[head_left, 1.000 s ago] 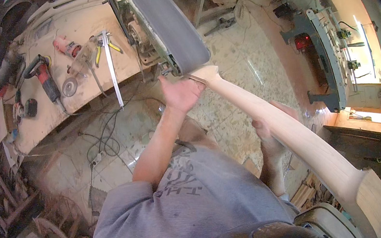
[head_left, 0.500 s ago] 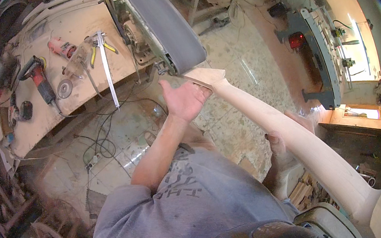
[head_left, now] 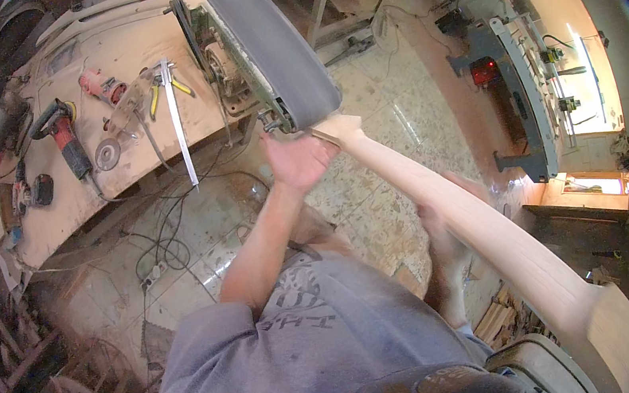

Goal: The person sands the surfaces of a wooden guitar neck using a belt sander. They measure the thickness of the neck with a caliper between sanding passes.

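A long, curved, pale wooden furniture leg (head_left: 457, 208) runs diagonally from the belt sander (head_left: 269, 42) to the lower right, where it widens into a block. Its narrow tip meets the lower end of the sander's grey belt, or lies just below it. My left hand (head_left: 300, 162) supports that tip, palm turned up and thumb sticking out; its other fingers are mostly hidden behind the wood. Around the middle of the leg wraps my right hand (head_left: 434, 220), gripping from underneath, slightly blurred and partly covered by the wood.
On the workbench (head_left: 138, 145) at left lie a red-and-black angle grinder (head_left: 67, 143), a pink power tool (head_left: 102, 85), yellow-handled pliers (head_left: 156, 98) and a metal caliper (head_left: 177, 119). Cables (head_left: 169, 249) trail over the floor. A grey machine (head_left: 522, 103) stands at right; wood offcuts (head_left: 500, 315) lie below.
The wooden leg has shifted slightly left and seems to have rolled, its block end showing a broader face. My right hand has moved up and left with it. My left hand stays near the sander.
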`<state>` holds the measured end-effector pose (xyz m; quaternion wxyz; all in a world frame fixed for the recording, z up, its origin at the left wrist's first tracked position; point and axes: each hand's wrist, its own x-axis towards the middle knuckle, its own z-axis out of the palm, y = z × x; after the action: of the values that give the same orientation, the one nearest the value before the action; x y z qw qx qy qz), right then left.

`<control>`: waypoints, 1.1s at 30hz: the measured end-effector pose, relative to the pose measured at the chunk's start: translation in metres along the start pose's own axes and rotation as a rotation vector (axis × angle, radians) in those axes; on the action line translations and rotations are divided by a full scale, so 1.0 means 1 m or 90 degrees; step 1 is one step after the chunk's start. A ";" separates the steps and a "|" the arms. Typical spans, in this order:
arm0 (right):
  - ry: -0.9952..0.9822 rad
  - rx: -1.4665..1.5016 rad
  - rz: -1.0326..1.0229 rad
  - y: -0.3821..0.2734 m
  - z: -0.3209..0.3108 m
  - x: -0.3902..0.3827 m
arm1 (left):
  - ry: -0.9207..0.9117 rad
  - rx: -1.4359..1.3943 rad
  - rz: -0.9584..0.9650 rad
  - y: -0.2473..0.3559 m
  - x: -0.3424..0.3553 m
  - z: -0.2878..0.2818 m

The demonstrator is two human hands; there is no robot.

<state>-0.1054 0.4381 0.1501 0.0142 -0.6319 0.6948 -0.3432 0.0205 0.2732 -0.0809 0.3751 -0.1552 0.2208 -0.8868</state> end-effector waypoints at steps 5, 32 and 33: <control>0.108 0.072 0.070 -0.005 -0.003 -0.019 | -0.020 0.006 -0.018 -0.018 -0.015 0.010; -0.039 0.548 0.319 0.102 0.097 -0.081 | 0.335 0.342 0.298 0.052 -0.059 -0.032; -0.083 0.601 0.328 0.108 0.094 -0.090 | 0.291 0.370 0.330 0.049 -0.081 -0.031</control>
<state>-0.1381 0.4711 -0.0122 0.4233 -0.3858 0.5953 -0.5635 0.0900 0.3107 -0.1410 0.5544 0.2171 0.0715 -0.8002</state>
